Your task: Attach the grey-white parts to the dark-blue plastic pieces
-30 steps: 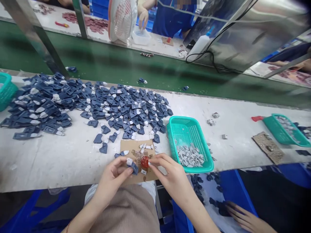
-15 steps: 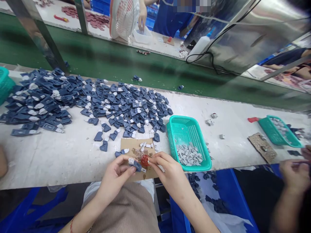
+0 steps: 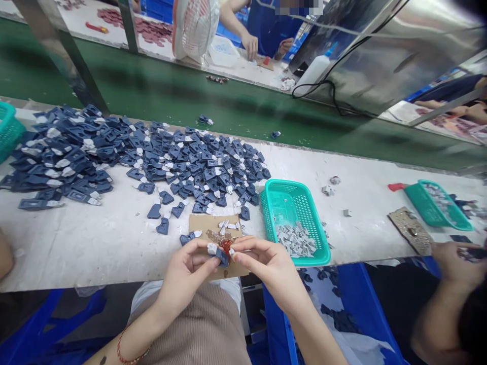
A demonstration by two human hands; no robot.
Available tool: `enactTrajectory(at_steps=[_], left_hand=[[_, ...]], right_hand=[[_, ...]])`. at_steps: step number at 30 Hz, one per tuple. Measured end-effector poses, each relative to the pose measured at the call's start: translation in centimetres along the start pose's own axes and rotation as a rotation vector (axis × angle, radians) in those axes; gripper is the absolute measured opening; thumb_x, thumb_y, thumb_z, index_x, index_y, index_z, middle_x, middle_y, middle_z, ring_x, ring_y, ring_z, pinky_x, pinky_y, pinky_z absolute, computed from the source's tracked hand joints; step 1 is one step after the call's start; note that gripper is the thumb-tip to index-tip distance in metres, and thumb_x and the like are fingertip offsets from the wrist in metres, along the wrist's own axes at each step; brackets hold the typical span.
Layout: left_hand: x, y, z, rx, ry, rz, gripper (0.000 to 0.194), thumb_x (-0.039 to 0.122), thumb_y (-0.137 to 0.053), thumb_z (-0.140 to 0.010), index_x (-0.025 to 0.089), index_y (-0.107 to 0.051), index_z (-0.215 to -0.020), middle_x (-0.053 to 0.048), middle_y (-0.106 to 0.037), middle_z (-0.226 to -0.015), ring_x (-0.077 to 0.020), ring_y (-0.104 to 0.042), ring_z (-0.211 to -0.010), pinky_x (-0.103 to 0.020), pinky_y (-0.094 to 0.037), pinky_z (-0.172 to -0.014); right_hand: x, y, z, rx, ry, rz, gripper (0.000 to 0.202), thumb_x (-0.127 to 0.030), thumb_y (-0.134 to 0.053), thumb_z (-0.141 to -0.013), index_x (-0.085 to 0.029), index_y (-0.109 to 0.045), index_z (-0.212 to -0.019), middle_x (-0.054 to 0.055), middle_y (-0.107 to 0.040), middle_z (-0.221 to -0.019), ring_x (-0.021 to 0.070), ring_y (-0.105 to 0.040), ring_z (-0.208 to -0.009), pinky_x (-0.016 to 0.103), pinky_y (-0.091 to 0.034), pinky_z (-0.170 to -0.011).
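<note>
My left hand (image 3: 193,271) pinches a dark blue plastic part (image 3: 221,256) that has a white piece at one end. Close to it, my right hand (image 3: 266,263) has thumb and forefinger closed on a small white piece (image 3: 231,251), held near the end of the blue part. Behind the fingertips, a red cap (image 3: 226,245) sits on a stained cardboard sheet (image 3: 198,222), partly hidden. A few loose white pieces (image 3: 228,226) lie on the cardboard. Right of my hands stands a green basket (image 3: 271,218) with many small grey-white pieces (image 3: 297,239) in it.
A large heap of blue parts (image 3: 198,162) spreads over the left of the white table (image 3: 361,172). Beyond runs a green conveyor belt (image 3: 152,91). At the right, a co-worker's hand (image 3: 452,263) is near another cardboard (image 3: 409,230) and green basket (image 3: 437,208).
The blue part in my left hand has turned and shifted slightly right. My right hand's small piece has come close to it. Parts on the belt moved left.
</note>
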State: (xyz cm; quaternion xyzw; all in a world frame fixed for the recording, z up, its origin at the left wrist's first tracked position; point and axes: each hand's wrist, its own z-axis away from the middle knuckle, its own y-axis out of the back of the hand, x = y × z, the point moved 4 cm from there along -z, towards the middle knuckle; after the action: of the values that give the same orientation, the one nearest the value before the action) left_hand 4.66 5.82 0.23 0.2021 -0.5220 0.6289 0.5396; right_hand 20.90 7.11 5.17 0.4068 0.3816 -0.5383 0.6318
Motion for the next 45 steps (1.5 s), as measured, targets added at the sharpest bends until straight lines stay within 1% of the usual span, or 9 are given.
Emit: enactTrajectory(at_steps=[6,13,18,22,27,30,38,41,45], left_hand=[[0.2,0.1,0.4,0.023,-0.016,0.025,0.015,0.029,-0.071,-0.079,0.019,-0.064,-0.088,-0.002,-0.072,-0.088,-0.0141,-0.068,-0.080,-0.022,-0.055,-0.072],[0.4,0.3,0.7,0.079,-0.020,0.019,0.018,0.030,-0.073,-0.077,0.018,-0.064,-0.087,-0.003,-0.073,-0.086,-0.0164,-0.069,-0.078,-0.024,-0.055,-0.071],[0.6,0.2,0.7,0.073,-0.024,0.070,0.016,0.028,-0.074,-0.076,0.019,-0.066,-0.086,-0.002,-0.074,-0.087,-0.0167,-0.070,-0.081,-0.024,-0.056,-0.074],[1.0,-0.1,0.6,0.068,-0.035,0.061,0.016,0.028,-0.075,-0.076,0.018,-0.068,-0.086,-0.004,-0.073,-0.086,-0.0180,-0.069,-0.082,-0.025,-0.056,-0.074],[1.2,-1.0,0.7,-0.006,-0.036,0.165,0.015,0.030,-0.071,-0.079,0.019,-0.064,-0.086,0.001,-0.065,-0.062,-0.0146,-0.062,-0.053,-0.029,-0.056,-0.058],[1.1,-1.1,0.7,0.006,-0.031,0.164,0.014,0.029,-0.071,-0.079,0.020,-0.064,-0.087,0.001,-0.066,-0.062,-0.0158,-0.064,-0.055,-0.030,-0.057,-0.060],[3.6,-0.4,-0.2,0.051,-0.219,-0.305,0.014,0.021,-0.074,-0.073,0.023,-0.071,-0.086,-0.003,-0.073,-0.085,-0.0213,-0.069,-0.078,-0.030,-0.054,-0.072],[5.2,-0.6,-0.9,-0.055,-0.339,-0.476,0.015,0.018,-0.071,-0.075,0.023,-0.072,-0.089,-0.004,-0.073,-0.089,-0.0225,-0.067,-0.085,-0.031,-0.052,-0.076],[7.8,-0.8,-2.4,-0.190,-0.500,-0.729,0.019,0.019,-0.065,-0.082,0.024,-0.076,-0.097,-0.005,-0.070,-0.088,-0.0198,-0.064,-0.085,-0.029,-0.048,-0.076]], right_hand=[[-0.6,-1.6,0.1,-0.065,0.035,0.005,0.009,-0.027,-0.077,-0.072,-0.022,-0.077,-0.079,0.005,-0.073,-0.089,0.0184,-0.068,-0.086,0.030,-0.056,-0.078],[-1.5,-2.1,0.3,-0.016,0.137,0.162,0.005,-0.025,-0.075,-0.073,-0.021,-0.077,-0.076,0.006,-0.072,-0.085,0.0206,-0.067,-0.088,0.036,-0.055,-0.083],[-0.2,-2.2,0.2,-0.065,0.024,-0.052,0.015,-0.030,-0.080,-0.069,-0.021,-0.075,-0.081,0.005,-0.070,-0.091,0.0184,-0.067,-0.085,0.030,-0.056,-0.077],[0.5,-2.4,0.3,-0.055,-0.007,-0.127,0.026,-0.045,-0.065,-0.084,-0.024,-0.070,-0.099,0.003,-0.067,-0.086,0.0158,-0.065,-0.080,0.026,-0.054,-0.069],[0.7,-4.5,0.6,-0.172,-0.043,-0.188,0.038,-0.054,-0.050,-0.090,-0.026,-0.063,-0.113,0.002,-0.062,-0.090,0.0096,-0.053,-0.056,0.023,-0.050,-0.052],[0.7,-5.0,0.4,-0.145,-0.034,-0.192,0.035,-0.052,-0.053,-0.089,-0.025,-0.064,-0.109,0.002,-0.060,-0.086,0.0083,-0.046,-0.054,0.020,-0.041,-0.047],[1.0,-4.4,0.0,-0.065,-0.022,-0.154,0.038,-0.055,-0.056,-0.086,-0.027,-0.064,-0.109,-0.001,-0.055,-0.075,0.0081,-0.039,-0.049,0.020,-0.035,-0.044],[1.3,-4.1,-0.2,-0.075,-0.018,-0.152,0.047,-0.060,-0.046,-0.089,-0.027,-0.061,-0.118,0.002,-0.059,-0.079,0.0107,-0.044,-0.050,0.022,-0.036,-0.043],[1.4,-2.5,-0.9,-0.048,0.036,-0.155,0.056,-0.060,-0.036,-0.093,-0.021,-0.052,-0.130,0.000,-0.056,-0.062,0.0126,-0.046,-0.048,0.025,-0.040,-0.045]])
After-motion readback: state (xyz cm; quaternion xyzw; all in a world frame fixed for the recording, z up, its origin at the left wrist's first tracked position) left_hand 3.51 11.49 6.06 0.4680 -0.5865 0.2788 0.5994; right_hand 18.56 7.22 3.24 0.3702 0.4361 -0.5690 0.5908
